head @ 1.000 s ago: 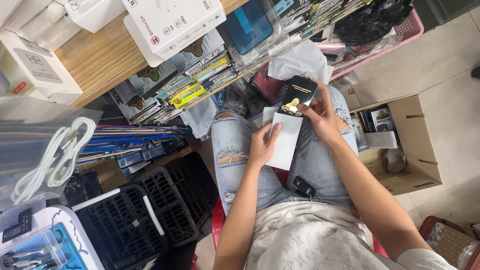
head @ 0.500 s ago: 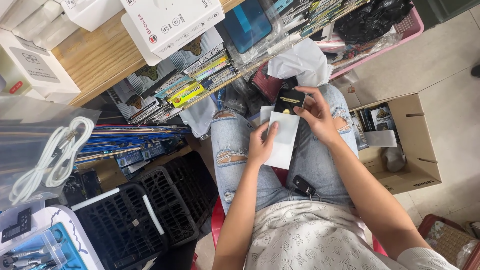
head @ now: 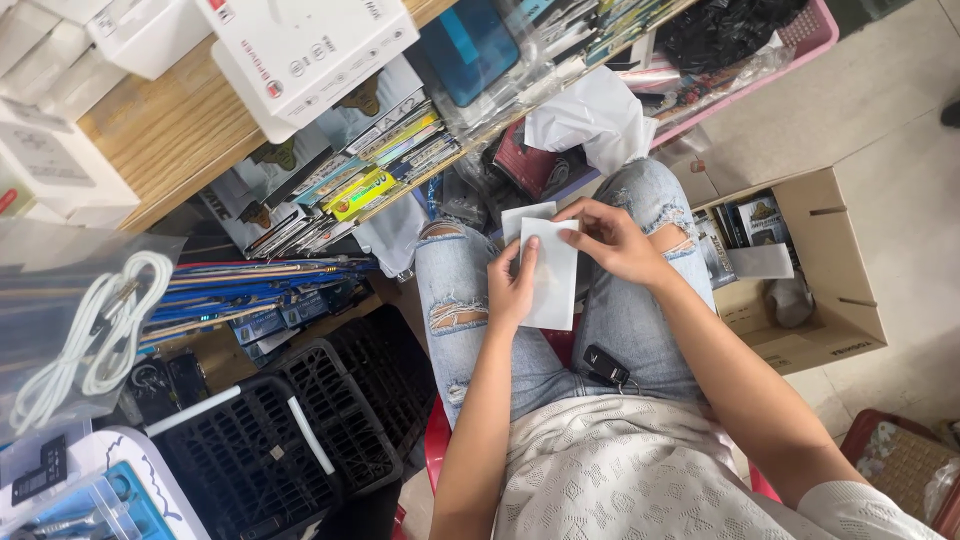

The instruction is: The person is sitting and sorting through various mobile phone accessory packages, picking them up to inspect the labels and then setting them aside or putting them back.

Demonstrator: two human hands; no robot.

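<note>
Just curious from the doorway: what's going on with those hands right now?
Left hand and right hand both grip a white packet over the lap. Black key fob on thigh. Nothing in the way.

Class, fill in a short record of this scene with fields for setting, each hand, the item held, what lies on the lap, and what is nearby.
Setting: person seated on a red chair, seen from above
Left hand: grip on the lower left edge of the flat white paper packet
Right hand: fingers pinch the packet's top right edge
Packet: held over the knees, its plain side showing
Lap: small black key fob on the jeans
Nearby: open brown cardboard box on the person's right, black plastic crates on the left
</note>
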